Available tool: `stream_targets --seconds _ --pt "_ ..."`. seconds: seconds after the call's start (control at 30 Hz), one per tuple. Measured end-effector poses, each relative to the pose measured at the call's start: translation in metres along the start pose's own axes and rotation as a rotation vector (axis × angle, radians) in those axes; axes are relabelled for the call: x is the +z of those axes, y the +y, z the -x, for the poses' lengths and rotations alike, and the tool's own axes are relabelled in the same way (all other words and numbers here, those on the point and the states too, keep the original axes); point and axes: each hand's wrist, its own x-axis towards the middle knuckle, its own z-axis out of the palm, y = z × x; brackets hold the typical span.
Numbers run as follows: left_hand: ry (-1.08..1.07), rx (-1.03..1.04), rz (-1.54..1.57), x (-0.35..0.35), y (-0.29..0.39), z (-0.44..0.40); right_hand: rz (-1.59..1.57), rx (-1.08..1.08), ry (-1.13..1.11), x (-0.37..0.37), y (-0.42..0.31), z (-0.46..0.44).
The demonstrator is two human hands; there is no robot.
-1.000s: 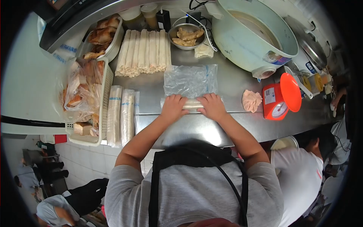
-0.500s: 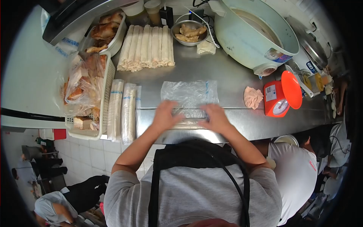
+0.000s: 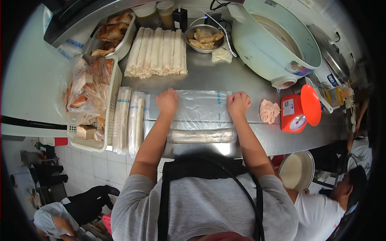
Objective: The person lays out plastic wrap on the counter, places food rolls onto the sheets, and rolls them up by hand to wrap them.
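A clear plastic bag with blue print lies spread flat on the steel counter in front of me. Across its near end lies a plastic-wrapped pale roll, level with the counter's front edge. My left hand is closed at the bag's far left corner, fingers curled on its edge. At the far right corner, my right hand is closed on the bag in the same way. Two stacks of wrapped rolls, a left one and a right one, lie left of my left forearm.
Many bare pale rolls are stacked behind. Left stands a basket of bagged meat. A pink cloth-like lump, red scale and big green tub are right. A person is close on my right beside a pan.
Both hands have moved from the near roll outward and forward to the bag's far corners. The bag's crumpled film is now stretched flat. The person at right has shifted, showing the pan.
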Motion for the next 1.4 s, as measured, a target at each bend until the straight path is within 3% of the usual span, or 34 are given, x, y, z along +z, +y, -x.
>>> stream_targets --seconds 0.13,0.23,0.33,0.5,0.6,0.7,0.8,0.9,1.0,1.03,1.13,1.23,1.27,1.3,1.4 --pt "-0.073 -0.051 0.05 -0.004 -0.006 -0.006 -0.041 0.011 -0.002 -0.001 0.002 -0.001" --pt "0.097 0.068 0.088 -0.016 -0.002 -0.015 -0.109 0.022 0.055 0.001 0.006 -0.002" --pt "0.348 0.317 0.094 -0.041 0.014 -0.052 -0.223 0.04 0.058 -0.003 0.008 -0.002" --pt "0.293 -0.038 -0.412 -0.037 0.01 -0.142 -0.231 0.005 0.034 -0.005 0.008 -0.001" --pt "-0.003 -0.183 -0.416 -0.022 0.011 -0.159 -0.209 0.008 0.019 -0.006 0.005 -0.002" --pt "-0.027 -0.159 -0.375 -0.02 0.024 -0.158 -0.206 0.016 0.012 -0.007 0.002 -0.002" --pt "-0.22 -0.249 -0.035 -0.047 0.03 -0.167 -0.217 0.012 0.02 -0.007 0.003 -0.001" --pt "-0.255 -0.307 0.203 -0.039 -0.002 -0.189 -0.243 0.008 0.028 -0.002 0.01 -0.001" --pt "-0.4 -0.554 0.879 -0.095 0.017 -0.166 -0.251 -0.001 0.009 -0.001 0.01 -0.004" --pt "-0.497 -0.478 0.951 -0.099 0.018 -0.154 -0.243 -0.005 -0.005 -0.002 0.012 -0.006" --pt "-0.789 -0.261 1.176 -0.098 0.013 -0.11 -0.067 -0.406 0.108 -0.064 -0.046 -0.008" --pt "-1.12 0.198 1.199 -0.096 0.021 -0.06 -0.033 -0.75 0.043 -0.092 -0.069 -0.013" --pt "-1.294 0.151 1.23 -0.092 0.021 -0.046 -0.042 -0.86 -0.003 -0.094 -0.071 -0.012" --pt "-1.297 0.284 1.125 -0.09 0.023 -0.029 -0.01 -0.863 -0.283 -0.094 -0.066 -0.01" --pt "-1.217 0.336 0.854 -0.071 0.021 0.01 -0.134 -0.599 -0.727 -0.105 -0.058 0.021"
